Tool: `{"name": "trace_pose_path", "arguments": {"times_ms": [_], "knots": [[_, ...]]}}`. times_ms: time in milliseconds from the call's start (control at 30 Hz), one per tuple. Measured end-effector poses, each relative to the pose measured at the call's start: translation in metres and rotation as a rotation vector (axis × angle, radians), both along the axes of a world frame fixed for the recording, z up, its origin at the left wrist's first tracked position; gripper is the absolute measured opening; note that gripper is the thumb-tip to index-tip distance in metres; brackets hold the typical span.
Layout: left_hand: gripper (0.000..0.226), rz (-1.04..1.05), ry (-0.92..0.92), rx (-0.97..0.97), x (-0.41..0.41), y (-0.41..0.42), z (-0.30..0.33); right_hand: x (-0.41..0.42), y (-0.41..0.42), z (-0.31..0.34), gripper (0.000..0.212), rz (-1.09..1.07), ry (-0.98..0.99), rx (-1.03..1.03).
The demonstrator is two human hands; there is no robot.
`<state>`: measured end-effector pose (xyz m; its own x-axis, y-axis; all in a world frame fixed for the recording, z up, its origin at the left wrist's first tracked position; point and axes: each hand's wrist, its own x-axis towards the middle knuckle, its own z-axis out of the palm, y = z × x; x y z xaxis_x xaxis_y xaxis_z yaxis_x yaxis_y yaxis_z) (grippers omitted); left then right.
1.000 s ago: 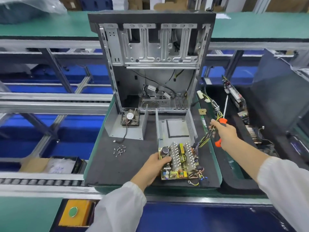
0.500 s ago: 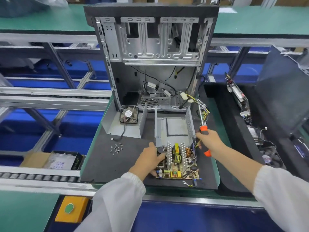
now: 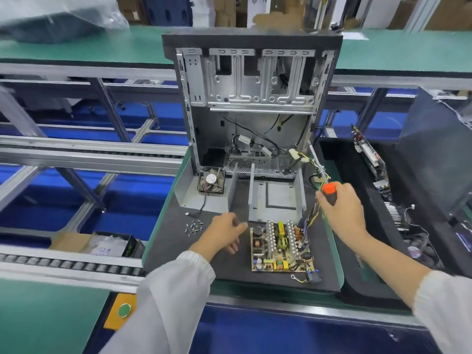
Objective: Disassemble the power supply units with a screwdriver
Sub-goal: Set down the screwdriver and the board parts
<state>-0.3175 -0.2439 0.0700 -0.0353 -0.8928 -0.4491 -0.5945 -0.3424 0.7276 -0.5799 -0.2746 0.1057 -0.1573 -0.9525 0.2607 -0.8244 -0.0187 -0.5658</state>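
We see a green factory line with steel roller rails and a dark foam work mat [image 3: 178, 251].

At 12 o'clock stands the grey open metal computer case [image 3: 255, 98]; at 5, flat on the mat, the bristly green power-supply circuit board [image 3: 279, 247]. Our right hand [image 3: 343, 213] curls round the orange-and-black screwdriver [image 3: 329, 191]; our left hand [image 3: 222, 232] hovers, fingers loosely spread, beside small silver screws [image 3: 193, 228].
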Motion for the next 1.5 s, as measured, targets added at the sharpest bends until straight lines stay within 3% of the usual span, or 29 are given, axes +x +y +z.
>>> {"name": "trace_pose_path", "arguments": {"times_ms": [100, 233, 367, 533, 700, 900, 1067, 1333, 1500], "knots": [[0.019, 0.05, 0.068, -0.062, 0.029, 0.007, 0.019, 0.034, 0.019, 0.024, 0.013, 0.165, 0.026, -0.03], [0.015, 0.068, 0.092, -0.11, 0.065, 0.029, 0.039, 0.107, 0.035, 0.04, 0.018, 0.386, 0.023, 0.219], [0.022, 0.122, 0.108, -0.137, 0.105, 0.058, 0.044, 0.181, 0.055, 0.032, 0.027, 0.546, 0.015, 0.307], [0.029, 0.304, 0.144, -0.09, 0.156, 0.109, 0.032, 0.253, 0.072, 0.008, 0.016, 0.772, -0.048, 0.519], [0.024, 0.564, 0.09, 0.03, 0.209, 0.169, 0.0, 0.321, 0.096, -0.033, 0.02, 0.923, -0.04, 0.722], [0.016, 0.66, -0.034, 0.104, 0.236, 0.2, -0.044, 0.364, 0.13, -0.089, 0.039, 0.807, 0.03, 0.785], [0.017, 0.558, -0.031, 0.149, 0.247, 0.202, -0.073, 0.379, 0.154, -0.126, 0.031, 0.645, 0.203, 0.846], [0.014, 0.472, 0.087, 0.124, 0.26, 0.192, -0.108, 0.393, 0.162, -0.14, 0.035, 0.503, 0.242, 0.883], [0.029, 0.491, 0.21, 0.128, 0.257, 0.191, -0.122, 0.404, 0.149, -0.136, 0.036, 0.49, 0.345, 0.943]]}}
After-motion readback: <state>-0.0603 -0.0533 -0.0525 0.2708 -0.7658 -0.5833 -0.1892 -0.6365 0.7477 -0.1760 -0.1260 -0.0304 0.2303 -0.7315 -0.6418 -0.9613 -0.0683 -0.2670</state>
